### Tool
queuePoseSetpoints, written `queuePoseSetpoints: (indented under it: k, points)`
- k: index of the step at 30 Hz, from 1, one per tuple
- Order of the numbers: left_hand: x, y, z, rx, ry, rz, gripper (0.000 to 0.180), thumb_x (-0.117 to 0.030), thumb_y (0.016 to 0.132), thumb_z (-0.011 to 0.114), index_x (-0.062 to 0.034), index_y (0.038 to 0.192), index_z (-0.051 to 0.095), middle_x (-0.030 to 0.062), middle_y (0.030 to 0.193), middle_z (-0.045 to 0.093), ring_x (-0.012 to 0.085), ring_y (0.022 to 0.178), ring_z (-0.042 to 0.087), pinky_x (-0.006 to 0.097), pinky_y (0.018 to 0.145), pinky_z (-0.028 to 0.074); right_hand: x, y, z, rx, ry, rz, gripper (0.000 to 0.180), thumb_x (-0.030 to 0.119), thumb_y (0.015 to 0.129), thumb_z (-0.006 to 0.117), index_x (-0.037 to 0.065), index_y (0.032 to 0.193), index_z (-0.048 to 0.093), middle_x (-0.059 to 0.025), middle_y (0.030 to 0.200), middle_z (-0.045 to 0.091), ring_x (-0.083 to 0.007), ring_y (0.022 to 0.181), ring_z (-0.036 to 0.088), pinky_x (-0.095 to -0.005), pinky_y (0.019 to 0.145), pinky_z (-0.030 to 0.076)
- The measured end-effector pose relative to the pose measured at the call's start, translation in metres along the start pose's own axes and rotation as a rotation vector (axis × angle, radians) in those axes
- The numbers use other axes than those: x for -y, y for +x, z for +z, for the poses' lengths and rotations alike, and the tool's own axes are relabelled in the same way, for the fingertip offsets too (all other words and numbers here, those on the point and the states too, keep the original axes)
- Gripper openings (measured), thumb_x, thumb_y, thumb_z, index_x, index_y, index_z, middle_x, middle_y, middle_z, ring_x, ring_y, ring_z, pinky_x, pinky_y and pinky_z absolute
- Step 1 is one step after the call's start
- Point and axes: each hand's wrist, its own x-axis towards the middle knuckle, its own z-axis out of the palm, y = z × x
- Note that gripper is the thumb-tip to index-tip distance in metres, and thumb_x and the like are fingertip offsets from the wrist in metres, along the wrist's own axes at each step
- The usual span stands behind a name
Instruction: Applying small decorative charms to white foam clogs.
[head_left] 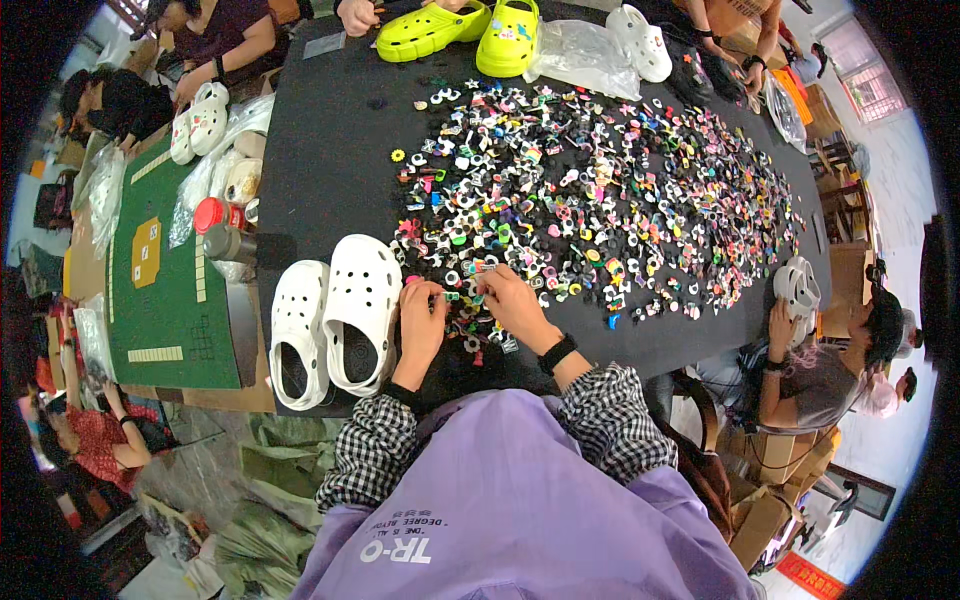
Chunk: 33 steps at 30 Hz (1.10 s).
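Tiny green charm (452, 296) at the near edge of the pile of charms (600, 200), pinched between left hand (420, 322) and right hand (515, 305) fingers. Too small to see well. White clogs (335, 315) just beside, on black tabletop (330, 160).

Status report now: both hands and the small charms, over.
Left hand and right hand pinching small charms at pile's near edge. White clogs beside left hand. Nothing blocking.
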Motion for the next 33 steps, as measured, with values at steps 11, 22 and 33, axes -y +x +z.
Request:
queuePoseSetpoints:
  k: [11,22,33]
  points:
    - [-0.005,-0.005,-0.005,0.03,-0.046,-0.037,0.011,-0.006,0.084,0.062,-0.0003,0.094,0.061,0.0141,0.106,0.062,0.0349,0.115,0.052,0.043,0.102,0.039,0.001,-0.011,-0.015,-0.126,0.231,0.029,0.014,-0.004,0.078,0.063,0.004,0.089,0.059,-0.01,0.088,0.054,-0.0279,0.075,0.061,-0.0369,0.065,0.051]
    - [-0.029,-0.013,-0.014,-0.016,-0.016,0.019,0.012,-0.009,0.089,0.06,0.0009,0.096,0.061,0.0114,0.1,0.061,0.0251,0.098,0.056,0.036,0.087,0.045,0.002,-0.025,-0.024,-0.141,0.317,0.117,0.016,-0.005,0.077,0.061,0.001,0.092,0.057,-0.011,0.087,0.056,-0.0261,0.083,0.059,-0.0357,0.076,0.048]
    - [-0.026,-0.032,-0.021,0.449,-0.278,-0.258,0.017,-0.012,0.089,0.064,0.0023,0.099,0.064,0.0085,0.085,0.068,0.0136,0.075,0.064,0.028,0.069,0.05,0.0,-0.063,-0.053,0.127,0.418,0.271,0.014,0.002,0.081,0.058,0.003,0.095,0.059,-0.007,0.089,0.065,-0.0194,0.08,0.062,-0.0315,0.072,0.048]
